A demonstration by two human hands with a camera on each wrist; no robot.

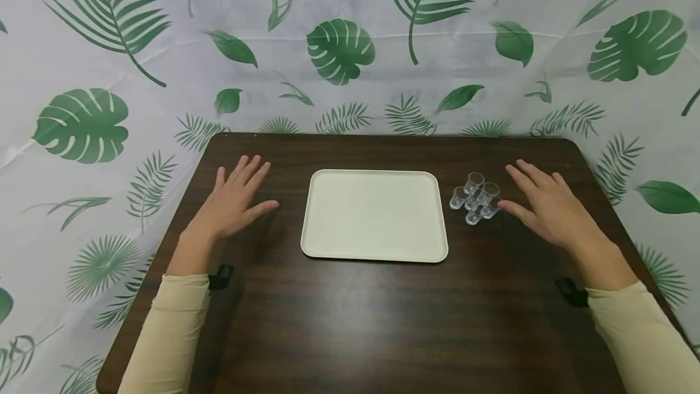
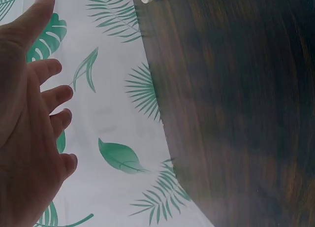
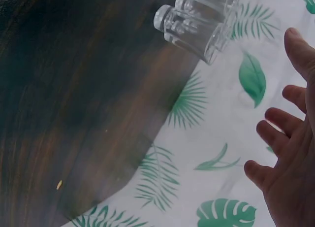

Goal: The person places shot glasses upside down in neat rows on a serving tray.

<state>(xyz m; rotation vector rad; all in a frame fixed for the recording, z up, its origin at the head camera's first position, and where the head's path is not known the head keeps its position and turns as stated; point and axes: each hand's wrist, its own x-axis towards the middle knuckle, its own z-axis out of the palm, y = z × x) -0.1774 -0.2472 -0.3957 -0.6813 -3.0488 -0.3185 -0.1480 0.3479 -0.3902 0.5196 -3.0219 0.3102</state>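
Note:
A cream rectangular tray (image 1: 374, 216) lies flat near the middle of the dark wooden table, with nothing on it. Just right of the tray stands a tight cluster of several small clear cups (image 1: 474, 198); some of them also show at the top of the right wrist view, as clear cups (image 3: 194, 32). My left hand (image 1: 232, 202) is held over the table left of the tray, fingers spread and holding nothing. On the other side, my right hand (image 1: 549, 208) has its fingers extended, its thumb tip close to the cups in the head view. It holds nothing either.
The dark wooden table (image 1: 350, 321) has rounded corners. A white cloth with green leaf prints (image 1: 350, 96) hangs behind it and shows along both sides. Small black wrist devices are worn on the left wrist (image 1: 221, 277) and right wrist (image 1: 571, 292).

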